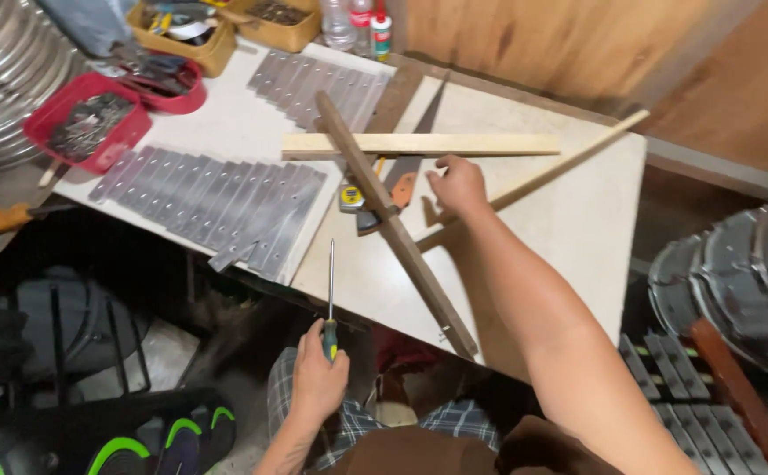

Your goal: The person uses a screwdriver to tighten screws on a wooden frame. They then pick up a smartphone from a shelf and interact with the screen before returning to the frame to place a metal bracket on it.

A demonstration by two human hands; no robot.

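1. Fingers (327,347) of my left hand (318,378) are wrapped tight around the dark, yellow-tipped handle of a screwdriver (330,299). Its thin shaft points straight away from me over the near edge of the tabletop (577,220), and I judge it is held ready rather than working.
2. My right hand (458,186) reaches across with its fingers curled downward, pressing on a thin pale stick (560,167) that runs diagonally toward the far right corner. I cannot tell whether they pinch it or only pin it down.
3. Just left of that hand a long dark wooden bar (401,237) lies diagonally, its near end overhanging the tabletop edge, probably so that end can be reached from below.
4. A light wooden plank (454,143) lies crosswise beneath the bar's far part. A handsaw with an orange-brown handle (401,186) and a yellow tape measure (350,199) sit tucked under the crossing, close by.
5. Rows of flat grey metal bars (208,207) are laid side by side in graded lengths, with a second row (318,84) farther back, which looks like sorting.
6. A red tray (85,123) holds small dark hardware, and yellow bins (181,35) hold tools at the back left.
7. A clear bottle (338,25) and a small white bottle with a red cap and green label (381,31) stand at the far edge.
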